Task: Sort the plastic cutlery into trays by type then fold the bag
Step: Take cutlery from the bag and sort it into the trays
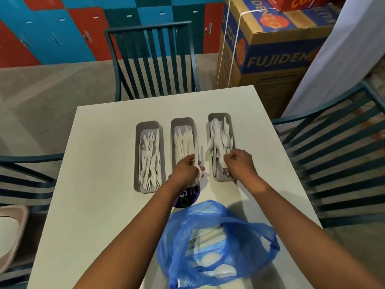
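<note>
Trays mid-frame on worktop (100, 184): forks (149, 157), knives (183, 142), spoons (220, 140), left to right. Left hand (186, 171) grips a cutlery bunch (198, 163) at knife tray's near end. Right hand (239, 163) pinches a spoon (222, 161) over spoon tray. Blue bag (218, 243) lower centre, cutlery inside.

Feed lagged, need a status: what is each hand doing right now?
Left hand: closed around a bunch of white cutlery.
Right hand: closed, pinching a white spoon over the right tray.

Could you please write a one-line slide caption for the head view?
Right hand drops a spoon into the spoon tray; left hand grips more cutlery.
</note>
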Action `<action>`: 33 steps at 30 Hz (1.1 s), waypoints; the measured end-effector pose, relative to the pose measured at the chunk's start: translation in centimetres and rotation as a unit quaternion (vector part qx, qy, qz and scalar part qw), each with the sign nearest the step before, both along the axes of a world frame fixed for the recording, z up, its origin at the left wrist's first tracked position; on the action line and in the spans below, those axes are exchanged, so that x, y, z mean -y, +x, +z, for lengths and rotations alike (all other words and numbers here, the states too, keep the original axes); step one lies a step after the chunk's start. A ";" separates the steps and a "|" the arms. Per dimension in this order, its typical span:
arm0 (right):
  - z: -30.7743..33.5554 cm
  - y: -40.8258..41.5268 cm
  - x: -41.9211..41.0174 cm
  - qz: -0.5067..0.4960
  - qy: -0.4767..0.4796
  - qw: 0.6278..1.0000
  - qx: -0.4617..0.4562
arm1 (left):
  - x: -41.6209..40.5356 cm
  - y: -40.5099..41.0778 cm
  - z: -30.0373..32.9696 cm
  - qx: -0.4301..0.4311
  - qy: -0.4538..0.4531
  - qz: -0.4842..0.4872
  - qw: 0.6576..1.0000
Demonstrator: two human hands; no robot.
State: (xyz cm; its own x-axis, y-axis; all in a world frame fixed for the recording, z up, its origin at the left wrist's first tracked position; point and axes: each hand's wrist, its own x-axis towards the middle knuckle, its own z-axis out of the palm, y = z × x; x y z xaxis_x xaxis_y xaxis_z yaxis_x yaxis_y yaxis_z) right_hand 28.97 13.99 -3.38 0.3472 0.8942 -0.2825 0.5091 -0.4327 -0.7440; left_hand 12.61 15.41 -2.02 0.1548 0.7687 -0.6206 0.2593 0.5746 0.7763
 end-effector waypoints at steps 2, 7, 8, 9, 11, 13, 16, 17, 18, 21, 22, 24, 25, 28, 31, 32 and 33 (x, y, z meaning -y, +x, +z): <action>0.0 1.0 -0.6 -0.002 0.002 1.000 0.021 | -0.3 0.8 0.2 0.011 0.027 -0.014 0.999; 0.2 3.5 -2.7 -0.010 -0.007 0.999 0.041 | -2.5 3.1 0.2 -0.111 0.153 -0.056 0.980; 0.2 3.8 -3.2 -0.009 -0.011 0.999 0.042 | -3.0 3.4 0.2 -0.135 0.171 -0.063 0.974; 0.2 4.2 -3.8 -0.008 -0.018 0.999 0.045 | -3.7 4.1 0.1 -0.153 0.186 -0.071 0.968; 0.1 4.5 -4.8 -0.002 -0.025 0.998 0.064 | -4.6 5.0 0.2 -0.189 0.207 -0.087 0.956; 0.0 4.8 -5.8 0.004 -0.037 0.996 0.085 | -5.9 6.0 0.2 -0.229 0.219 -0.101 0.943; -0.3 4.7 -7.2 0.027 -0.066 0.992 0.106 | -7.4 7.2 -0.1 -0.265 0.224 -0.107 0.932; -0.4 4.6 -7.5 0.030 -0.078 0.991 0.104 | -7.9 7.6 -0.1 -0.274 0.225 -0.112 0.928; -0.5 4.6 -8.0 0.030 -0.088 0.991 0.098 | -8.3 8.0 -0.3 -0.283 0.225 -0.118 0.925; -0.9 4.5 -9.3 0.019 -0.115 0.990 0.083 | -9.5 9.0 -0.7 -0.300 0.215 -0.133 0.920; -1.0 4.4 -9.7 0.013 -0.122 0.989 0.078 | -9.8 9.2 -0.8 -0.304 0.211 -0.137 0.919; -1.1 4.4 -10.5 0.007 -0.133 0.988 0.074 | -10.3 9.7 -1.1 -0.305 0.204 -0.143 0.919; -1.2 4.5 -10.8 0.006 -0.138 0.988 0.073 | -10.6 9.9 -1.2 -0.300 0.202 -0.143 0.921; -1.5 4.6 -11.2 0.008 -0.133 0.990 0.050 | -11.0 10.0 -1.5 -0.275 0.203 -0.130 0.931; -1.9 4.8 -11.0 0.005 -0.116 0.992 0.043 | -10.8 9.5 -1.6 -0.257 0.211 -0.112 0.936; -1.9 4.9 -10.8 0.004 -0.107 0.993 0.043 | -10.7 9.3 -1.4 -0.249 0.214 -0.101 0.939; -1.9 5.0 -10.5 0.005 -0.099 0.994 0.042 | -10.3 9.0 -1.3 -0.241 0.220 -0.085 0.942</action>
State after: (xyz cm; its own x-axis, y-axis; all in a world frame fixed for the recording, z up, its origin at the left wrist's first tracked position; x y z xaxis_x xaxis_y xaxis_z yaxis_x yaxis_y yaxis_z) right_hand 33.93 24.47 -5.28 0.3688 0.8274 -0.4236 0.5704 -0.5613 -0.5996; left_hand 21.58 25.76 -3.28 0.0802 0.9572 -0.2779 0.7007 0.1442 0.6988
